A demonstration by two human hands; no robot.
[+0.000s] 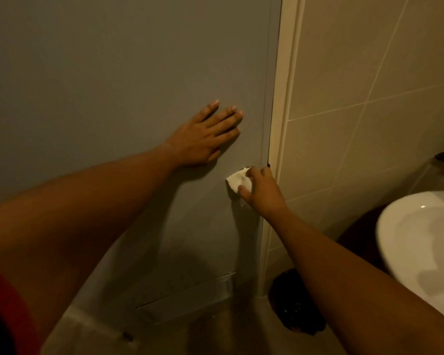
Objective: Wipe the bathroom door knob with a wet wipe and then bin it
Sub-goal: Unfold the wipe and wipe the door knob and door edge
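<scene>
The left hand (205, 134) is pressed flat against the grey door (113, 73), fingers spread slightly and pointed up toward the door's edge, with the forearm stretched out from the lower left. Nothing is held in it. The right hand (260, 190) is reached in from the lower right and is closed over a white wet wipe (237, 181), which is bunched and creased, with a loose corner hung below the thumb. The wipe is wrapped round the door knob (248, 167), set low on the door just beside the pale frame (280, 124); only a small metallic glint of the knob is seen above the fingers, the rest being hidden. A white basin (408, 239) is seen at the right, and a dark bin (295, 303) is stood on the floor below it, near the frame's foot
</scene>
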